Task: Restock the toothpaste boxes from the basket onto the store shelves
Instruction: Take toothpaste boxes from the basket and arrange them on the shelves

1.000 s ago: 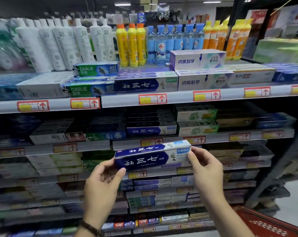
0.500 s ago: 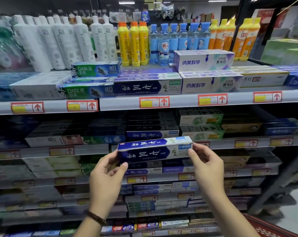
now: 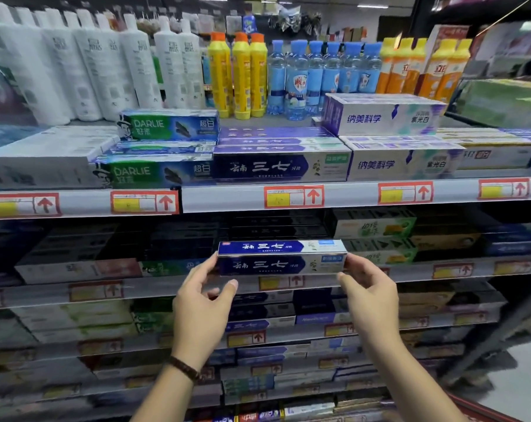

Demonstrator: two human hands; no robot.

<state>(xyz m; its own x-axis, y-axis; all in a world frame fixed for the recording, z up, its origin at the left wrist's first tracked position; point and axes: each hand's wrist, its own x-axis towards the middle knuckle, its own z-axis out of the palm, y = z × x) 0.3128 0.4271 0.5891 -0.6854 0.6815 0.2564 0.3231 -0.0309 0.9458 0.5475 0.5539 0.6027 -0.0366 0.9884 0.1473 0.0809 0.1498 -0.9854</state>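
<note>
Store shelves (image 3: 227, 200) fill the frame, tiered, with red-and-yellow price tags (image 3: 294, 196) on each front rail. Top tier: white bottles (image 3: 75, 71) upper left, yellow bottles (image 3: 239, 74) and blue bottles (image 3: 319, 74) centre, flat toothpaste stacks in front.

Toothpaste box (image 3: 281, 258) is mid-frame at the second tier, just above that rail. Long axis horizontal, parallel to the rail. Printed face toward camera, top face also showing. Blue end at frame left, pale end at frame right.

Left hand (image 3: 201, 309) pinches the left end, thumb under the lower front edge, fingers curled round the end. Right hand (image 3: 370, 296) grips the right end, thumb at the lower corner, fingers behind.

Dark boxes sit behind it. Can't tell whether it rests on anything or hangs clear.

Matching blue box (image 3: 279, 167) lies on the top tier directly above, same orientation. Beaded bracelet (image 3: 183, 368) on the left wrist. Red basket (image 3: 483, 409) rim at lower right, mostly cut off.
</note>
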